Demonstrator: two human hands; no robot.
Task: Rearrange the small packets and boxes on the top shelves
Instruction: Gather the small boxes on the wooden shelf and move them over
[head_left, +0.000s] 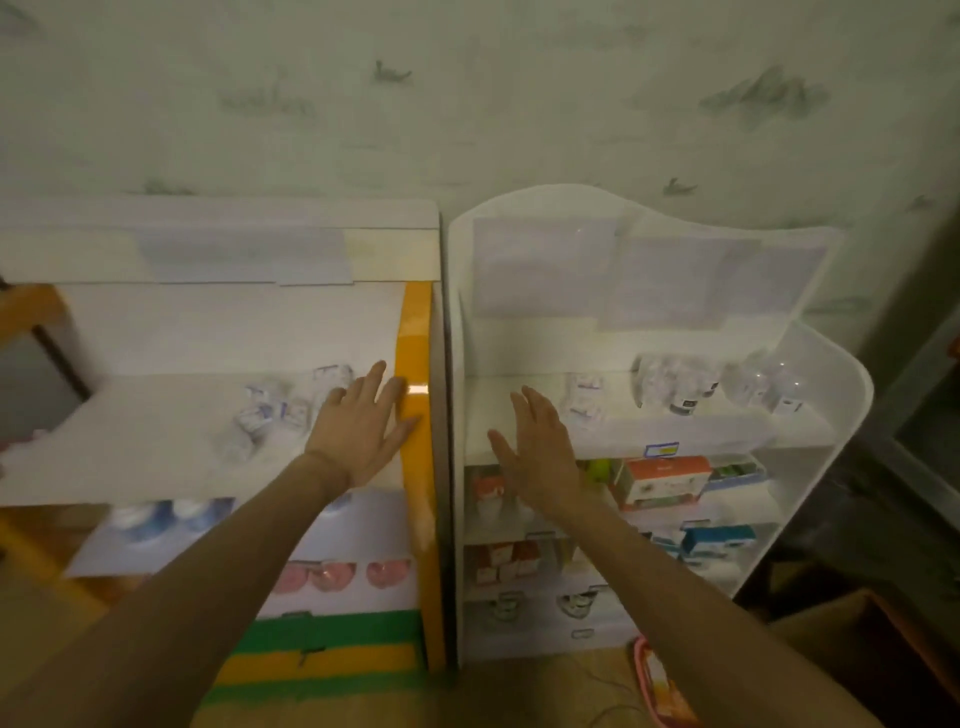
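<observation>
Two white shelf units stand side by side against the wall. On the left unit's top shelf (130, 447) lies a loose heap of small clear packets (280, 410). My left hand (358, 431) is stretched out flat just right of that heap, fingers straight, holding nothing. The right unit's top shelf (675, 423) carries small white packets (584, 397) and clear bagged items (675, 384). My right hand (540, 447) hovers open over the shelf's left front, fingers straight, a little left of the white packets. The picture is blurred.
An orange side panel (415, 415) edges the left unit between my hands. Lower shelves on the right hold an orange-and-white box (667, 480), blue boxes (717, 540) and small orange boxes (501, 564). A cardboard box (852, 639) sits on the floor at the right.
</observation>
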